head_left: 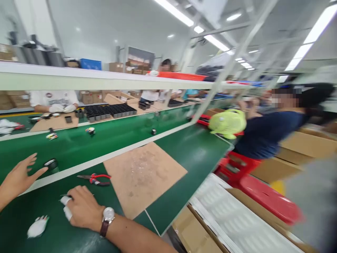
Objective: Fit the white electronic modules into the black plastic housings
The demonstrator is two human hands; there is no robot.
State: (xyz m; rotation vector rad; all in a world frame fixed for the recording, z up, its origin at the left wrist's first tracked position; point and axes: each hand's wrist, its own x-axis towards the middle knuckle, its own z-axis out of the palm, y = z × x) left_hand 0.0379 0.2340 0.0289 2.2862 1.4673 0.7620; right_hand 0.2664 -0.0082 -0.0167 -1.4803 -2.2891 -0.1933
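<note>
My left hand (19,177) was spread open and held nothing, its fingers apart, to the left of the pliers. The tip of its thumb came right up to a rounded black part (51,163) on the smooth green belt (118,131), up and to the left of the pliers; I could not tell whether they touched. My right hand (84,208) lay low over the dark green bench top (189,151), just on the near side of the pliers (94,179), its fingers half curled. A thin dark rod (64,195) showed at those fingers, but whether I gripped it, I cannot tell. Soft white covers (67,213) wrapped two of its fingertips, and a round metal watch (108,214) sat on a brown strap at the wrist.

The pliers had slim metal jaws and glossy red-and-dark handles. Beside them, to the right, lay a flat tan cardboard sheet (147,179), scuffed and blotchy. Nearer me and left of the pliers rested a rounded white piece (37,227) with a green edge.
</note>
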